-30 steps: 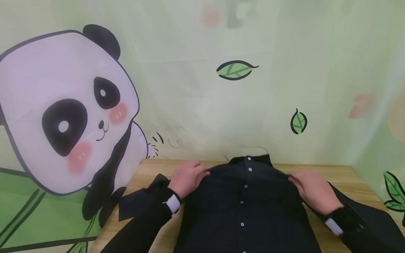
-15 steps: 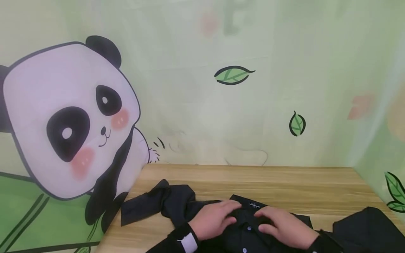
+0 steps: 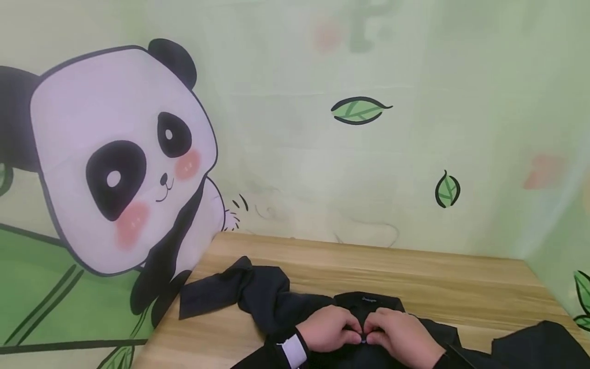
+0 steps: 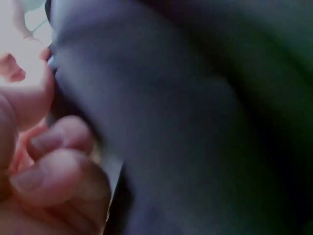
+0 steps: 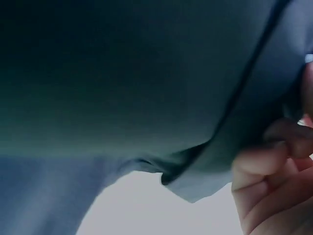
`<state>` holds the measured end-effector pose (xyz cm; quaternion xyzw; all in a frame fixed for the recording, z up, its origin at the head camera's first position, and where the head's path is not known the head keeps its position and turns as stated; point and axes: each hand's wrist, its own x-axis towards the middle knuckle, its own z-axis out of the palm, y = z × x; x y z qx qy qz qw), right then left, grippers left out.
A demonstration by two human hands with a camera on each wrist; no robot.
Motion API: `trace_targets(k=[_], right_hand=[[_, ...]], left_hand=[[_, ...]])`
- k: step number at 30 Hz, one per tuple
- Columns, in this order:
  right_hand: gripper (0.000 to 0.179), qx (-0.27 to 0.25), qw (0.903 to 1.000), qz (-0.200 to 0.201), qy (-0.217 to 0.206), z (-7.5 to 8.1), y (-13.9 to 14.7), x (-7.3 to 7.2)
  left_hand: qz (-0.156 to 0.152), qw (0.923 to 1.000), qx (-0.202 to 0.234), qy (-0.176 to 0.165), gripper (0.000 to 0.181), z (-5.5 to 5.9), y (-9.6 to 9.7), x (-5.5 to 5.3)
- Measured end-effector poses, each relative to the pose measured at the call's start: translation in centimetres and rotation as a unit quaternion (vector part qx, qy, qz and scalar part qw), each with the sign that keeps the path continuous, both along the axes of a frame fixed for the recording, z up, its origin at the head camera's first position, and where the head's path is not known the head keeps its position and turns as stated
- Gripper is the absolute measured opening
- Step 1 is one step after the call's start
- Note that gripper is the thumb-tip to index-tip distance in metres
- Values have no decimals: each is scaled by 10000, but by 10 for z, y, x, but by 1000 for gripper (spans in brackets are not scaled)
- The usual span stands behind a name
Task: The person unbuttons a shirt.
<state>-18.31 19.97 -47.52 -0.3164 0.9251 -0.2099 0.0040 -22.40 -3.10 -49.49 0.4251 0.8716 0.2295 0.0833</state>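
Observation:
A dark button-up shirt [image 3: 267,300] lies on the table, its open collar [image 3: 382,301] with a small label facing up. My left hand [image 3: 329,328] pinches the shirt front just below the collar, thumb and forefinger at a pale button [image 3: 363,338]. From the other side my right hand [image 3: 405,335] pinches the same spot, fingertips nearly meeting the left ones. The left wrist view has curled fingers [image 4: 63,176] beside dark cloth. Curled fingers [image 5: 264,164] also show at the cloth's edge in the right wrist view. The lower shirt is out of view.
The wooden table [image 3: 369,261] runs back to a pale green wall cloth [image 3: 286,143] printed with a panda and leaves. One sleeve [image 3: 209,297] stretches left across the table; the other sleeve [image 3: 539,343] lies bunched at the right.
The shirt has come down from near the table's back edge towards me. My hands have gone from gripping its shoulders, wide apart, to meeting at the button below the collar.

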Motion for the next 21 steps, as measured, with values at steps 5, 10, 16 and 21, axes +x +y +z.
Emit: trace_targets(k=[5,10,16,21], right_hand=[[8,-396,9925,686,936,3,2,0],[19,-151,9724,239,2315,10,-4,1],[18,-160,9831,-155,1818,18,-9,5],[18,-40,9938,-308,1067,20,-11,7]], left_hand=[[-370,9780,537,-1982,15,6,-12,-7],[395,9532,1557,-2563,19,8,-12,-1],[1264,9396,2258,-2242,20,16,2,17],[1494,9365,2158,-2324,22,17,4,23]])
